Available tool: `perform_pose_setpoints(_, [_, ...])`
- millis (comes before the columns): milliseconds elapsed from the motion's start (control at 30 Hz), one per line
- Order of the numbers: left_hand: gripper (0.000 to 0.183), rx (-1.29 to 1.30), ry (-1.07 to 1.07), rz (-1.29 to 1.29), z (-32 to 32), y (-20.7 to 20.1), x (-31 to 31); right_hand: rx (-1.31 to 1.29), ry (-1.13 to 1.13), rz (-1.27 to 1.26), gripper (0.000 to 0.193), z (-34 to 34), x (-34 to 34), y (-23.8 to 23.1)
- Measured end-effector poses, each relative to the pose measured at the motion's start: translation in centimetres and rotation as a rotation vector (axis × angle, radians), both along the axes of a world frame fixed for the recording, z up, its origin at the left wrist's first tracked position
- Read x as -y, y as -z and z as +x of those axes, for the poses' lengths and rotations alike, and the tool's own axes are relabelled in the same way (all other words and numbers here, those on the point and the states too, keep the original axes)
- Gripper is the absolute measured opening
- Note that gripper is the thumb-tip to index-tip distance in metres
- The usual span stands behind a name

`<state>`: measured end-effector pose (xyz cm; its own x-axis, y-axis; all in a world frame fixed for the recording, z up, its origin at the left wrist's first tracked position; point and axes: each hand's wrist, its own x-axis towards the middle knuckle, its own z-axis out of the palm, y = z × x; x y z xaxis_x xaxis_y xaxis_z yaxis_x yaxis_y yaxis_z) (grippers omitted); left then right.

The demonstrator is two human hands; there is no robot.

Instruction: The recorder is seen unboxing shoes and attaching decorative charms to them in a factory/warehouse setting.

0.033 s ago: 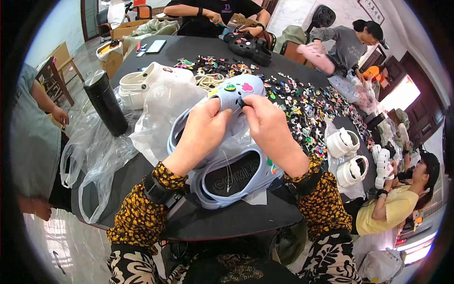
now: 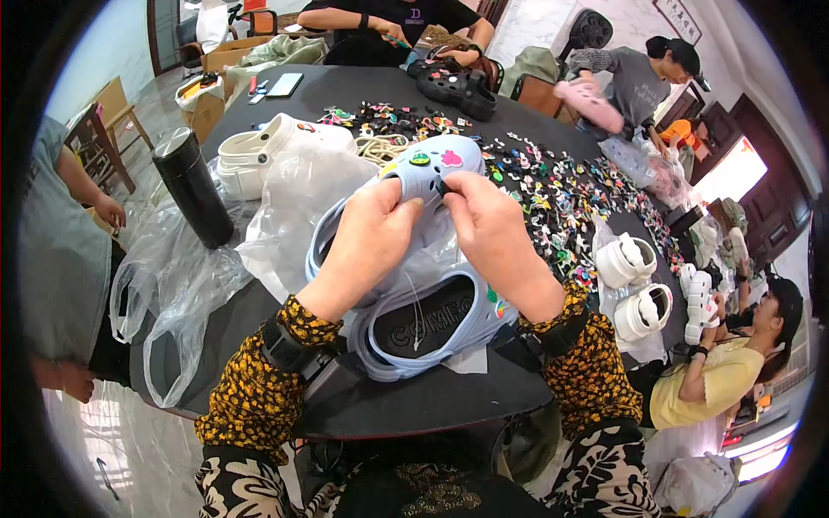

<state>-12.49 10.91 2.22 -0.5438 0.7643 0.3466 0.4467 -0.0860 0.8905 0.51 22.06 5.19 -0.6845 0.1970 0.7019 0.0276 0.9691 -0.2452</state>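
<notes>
Two bare hands meet over the near side of the black table [image 2: 432, 412] in the head view: the left hand [image 2: 370, 240] is clamped on a light-blue clog [image 2: 423, 173], held above the tabletop, while the right hand [image 2: 501, 242] pinches a small dark piece [image 2: 441, 187] against its upper. Its mate, a second light-blue clog [image 2: 423, 332], lies below, partly hidden by the wrists. Crumpled clear plastic [image 2: 306, 186] crowds the left, beside white clogs [image 2: 272, 145] and a black flask [image 2: 192, 188]. Scattered shoe charms [image 2: 553, 194] spread beyond; wrapped white clogs sit rightward.
</notes>
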Motion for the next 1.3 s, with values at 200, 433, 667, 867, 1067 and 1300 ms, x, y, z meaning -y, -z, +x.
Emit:
perform_pose_setpoints(200, [0.021, 0.088, 0.004, 0.11, 0.4, -0.2, 0.0, 0.046, 0.024, -0.16, 0.016, 0.3, 0.4, -0.8])
perform_pose_setpoints(433, [0.021, 0.039, 0.044, 0.083, 0.0, 0.3, -0.2, 0.037, 0.087, 0.053, 0.018, 0.2, 0.6, -1.0])
perform_pose_setpoints(667, [0.019, 0.039, 0.002, 0.183, 0.7, 0.0, -0.3, 0.052, 0.078, 0.265, 0.019, 0.1, 0.4, -0.4])
perform_pose_setpoints(867, [0.02, -0.05, -0.054, 0.157, 1.1, -0.5, 0.2, -0.008, 0.029, 0.14, 0.015, 0.1, 0.7, -0.4])
perform_pose_setpoints(1067, [0.021, -0.111, -0.093, 0.115, 1.6, -1.3, 0.8, 0.006, -0.013, -0.043, 0.018, 0.2, 1.2, -0.7])
perform_pose_setpoints(1300, [0.015, -0.214, -0.115, 0.166, 1.9, -1.3, 1.0, 0.027, -0.03, -0.163, 0.017, 0.2, 1.6, 0.0])
